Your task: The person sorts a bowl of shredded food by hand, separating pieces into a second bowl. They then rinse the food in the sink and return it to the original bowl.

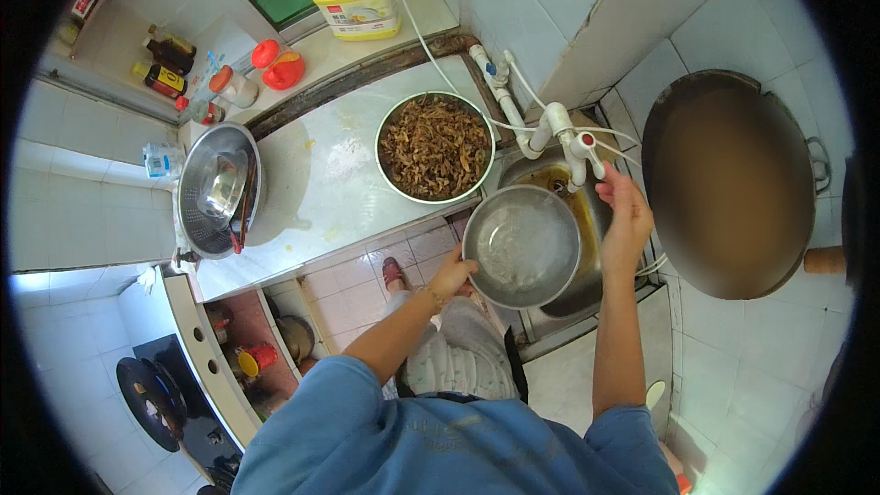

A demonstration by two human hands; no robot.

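Note:
My left hand (454, 273) grips the near-left rim of a round metal basin (512, 289), held over the left part of the steel sink (567, 302). Rippling clear water lies in the basin. With thumb and fingers, my right hand (627, 213) pinches the lever (595, 159) of a white plastic tap (560, 120). The tap's spout points down by the basin's far-right rim. Left of the tap on the counter, a round metal bowl (377, 151) is full of brown, shredded food (434, 148), perhaps dried vegetables.
On the white counter (330, 213), a steel colander (192, 220) holds a smaller bowl and chopsticks. A yellow detergent jug (357, 3) and seasoning containers (278, 65) line the sill. Right of the sink hangs a big wok (729, 185). A frying pan (148, 405) sits on the stove at lower left.

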